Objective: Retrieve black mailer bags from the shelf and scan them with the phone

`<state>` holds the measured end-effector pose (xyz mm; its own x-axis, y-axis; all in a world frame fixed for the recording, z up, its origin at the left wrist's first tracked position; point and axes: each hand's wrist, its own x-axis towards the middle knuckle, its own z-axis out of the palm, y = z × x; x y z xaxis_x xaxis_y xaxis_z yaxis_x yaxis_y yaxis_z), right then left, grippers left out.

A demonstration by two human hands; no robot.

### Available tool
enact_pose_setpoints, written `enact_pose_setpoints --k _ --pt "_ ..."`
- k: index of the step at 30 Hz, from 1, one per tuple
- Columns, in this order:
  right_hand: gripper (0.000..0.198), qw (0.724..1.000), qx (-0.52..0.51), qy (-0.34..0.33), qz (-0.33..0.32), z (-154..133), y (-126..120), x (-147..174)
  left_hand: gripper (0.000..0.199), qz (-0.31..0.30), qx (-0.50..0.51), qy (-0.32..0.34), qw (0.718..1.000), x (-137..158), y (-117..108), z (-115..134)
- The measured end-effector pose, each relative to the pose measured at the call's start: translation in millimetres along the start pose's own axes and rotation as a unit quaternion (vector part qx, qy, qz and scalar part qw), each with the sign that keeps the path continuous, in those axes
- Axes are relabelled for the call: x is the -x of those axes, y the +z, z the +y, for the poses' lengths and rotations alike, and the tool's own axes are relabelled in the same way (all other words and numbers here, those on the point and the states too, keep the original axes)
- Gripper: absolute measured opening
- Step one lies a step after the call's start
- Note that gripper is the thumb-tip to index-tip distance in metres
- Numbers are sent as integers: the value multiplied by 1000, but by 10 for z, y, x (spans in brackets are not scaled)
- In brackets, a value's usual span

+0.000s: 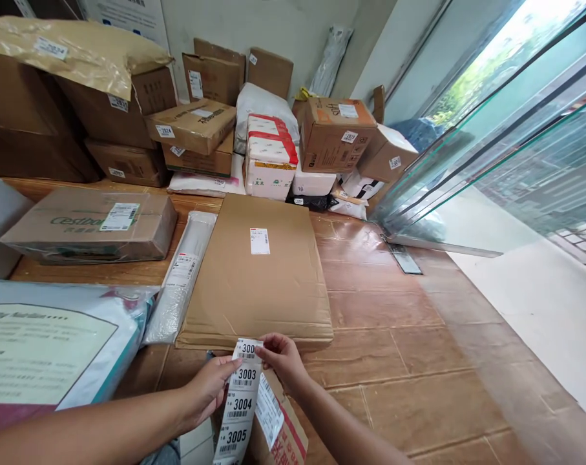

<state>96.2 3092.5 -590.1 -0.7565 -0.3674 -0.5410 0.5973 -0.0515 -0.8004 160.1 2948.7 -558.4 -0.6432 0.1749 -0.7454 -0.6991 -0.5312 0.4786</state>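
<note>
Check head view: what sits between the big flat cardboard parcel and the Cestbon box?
A long bubble-wrapped parcel lies on the floor between the flat cardboard parcel and the Cestbon box, touching the flat parcel's left edge.

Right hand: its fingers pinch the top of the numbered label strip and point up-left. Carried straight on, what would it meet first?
Likely the near edge of the flat cardboard parcel, just beyond the right hand and label strip. Depth is unclear, so it might pass just above that edge.
</note>
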Motion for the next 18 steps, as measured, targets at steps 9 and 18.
enact_pose_setpoints --k 9,18 --pt "43 995 -3 -50 88 523 -30 270 45 58 -165 4 985 -132 -92 -419" --pt "39 957 93 -154 227 589 -708 268 25 -73 -330 -18 941 327 -170 -415"
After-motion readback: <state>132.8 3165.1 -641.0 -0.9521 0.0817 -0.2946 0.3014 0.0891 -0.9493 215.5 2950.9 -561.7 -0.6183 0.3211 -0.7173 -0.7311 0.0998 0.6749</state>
